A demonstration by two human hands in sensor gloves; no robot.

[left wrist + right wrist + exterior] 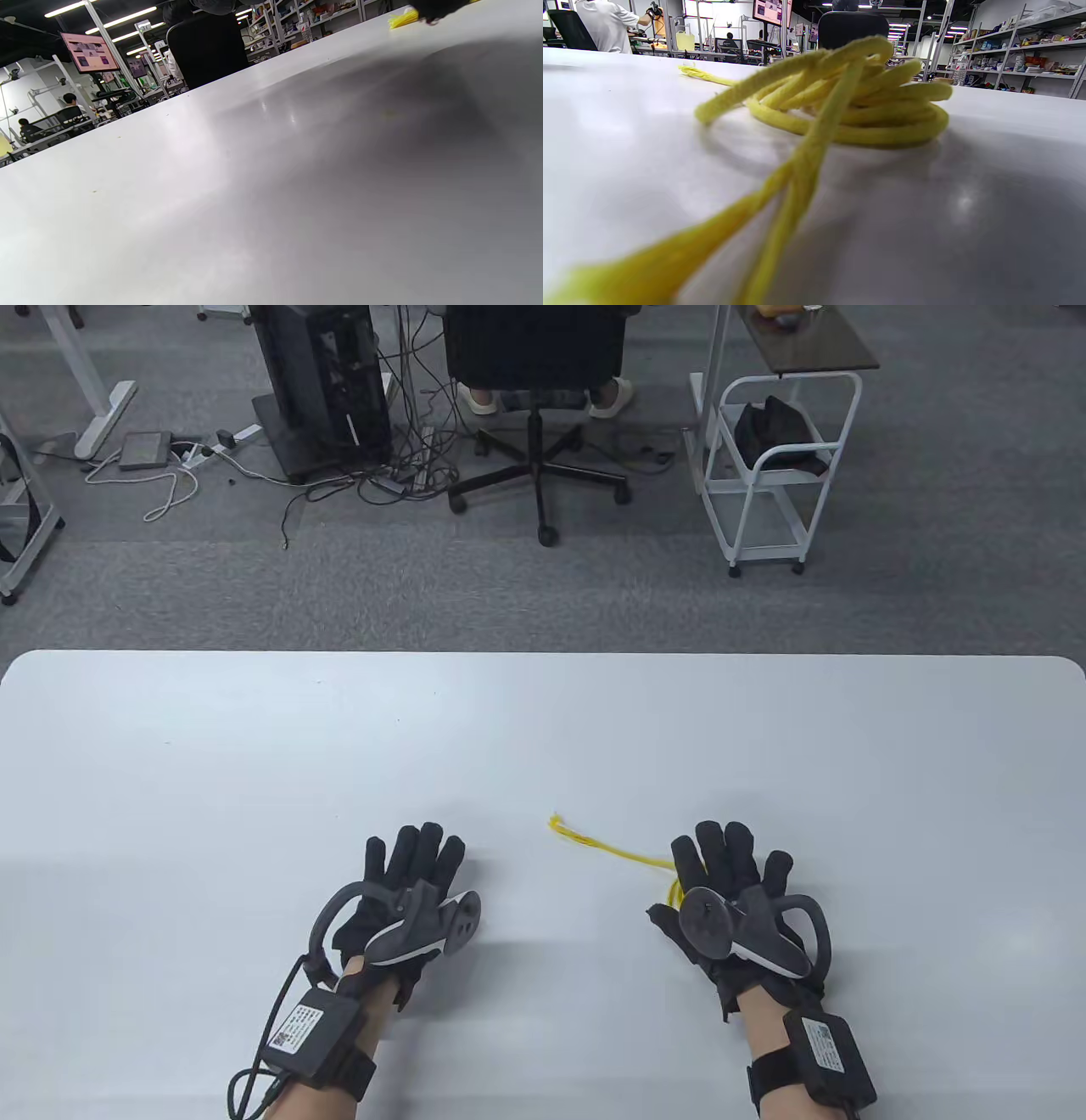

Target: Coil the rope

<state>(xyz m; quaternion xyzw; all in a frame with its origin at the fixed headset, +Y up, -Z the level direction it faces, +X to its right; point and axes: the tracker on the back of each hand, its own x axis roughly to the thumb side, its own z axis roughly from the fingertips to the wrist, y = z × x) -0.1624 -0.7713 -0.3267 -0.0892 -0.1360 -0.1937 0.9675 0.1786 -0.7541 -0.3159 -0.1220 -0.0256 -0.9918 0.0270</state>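
A yellow rope lies on the white table. Its frayed end points up-left, and the rest runs under my right hand. That hand lies palm down with fingers spread flat over the rope's bundle. In the right wrist view the rope forms a loose coil of several loops on the table, with a frayed tail running toward the camera. My left hand lies flat and open on the bare table, left of the rope and apart from it. The left wrist view shows only the frayed end far off.
Beyond the table's far edge stand a black office chair, a computer tower with floor cables, and a white cart. Bare table surface stretches left and behind the hands.
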